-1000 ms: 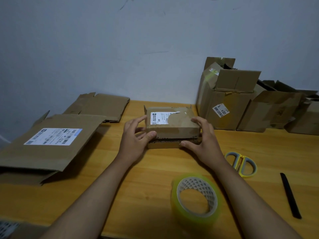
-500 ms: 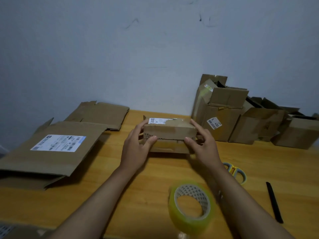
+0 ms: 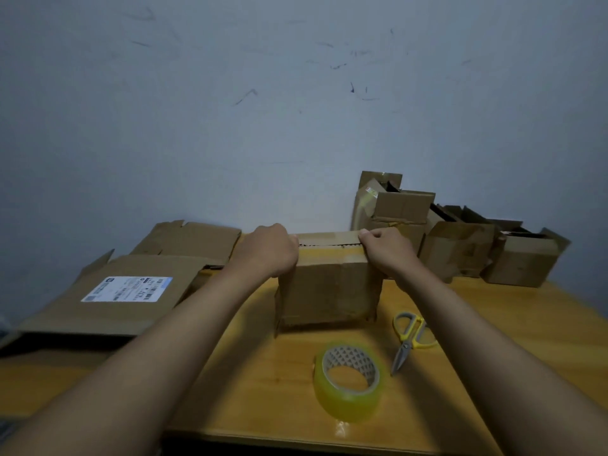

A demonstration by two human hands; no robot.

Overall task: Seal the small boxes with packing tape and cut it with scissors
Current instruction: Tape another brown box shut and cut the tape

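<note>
A small brown cardboard box stands tipped up on its edge in the middle of the wooden table, its broad side facing me. My left hand grips its upper left corner and my right hand grips its upper right corner, fingers curled over the top edge. A roll of yellowish clear packing tape lies flat in front of the box. Scissors with grey and yellow handles lie to the right of the tape, blades pointing toward me.
Flattened cardboard with a white shipping label covers the table's left side, with another flat piece behind it. Several open cardboard boxes stand along the wall at the back right. The table's front edge is near the tape.
The box has been lifted off the table and turned from lying flat to standing on its edge. Both hands moved up to its top corners. The camera tilted upward.
</note>
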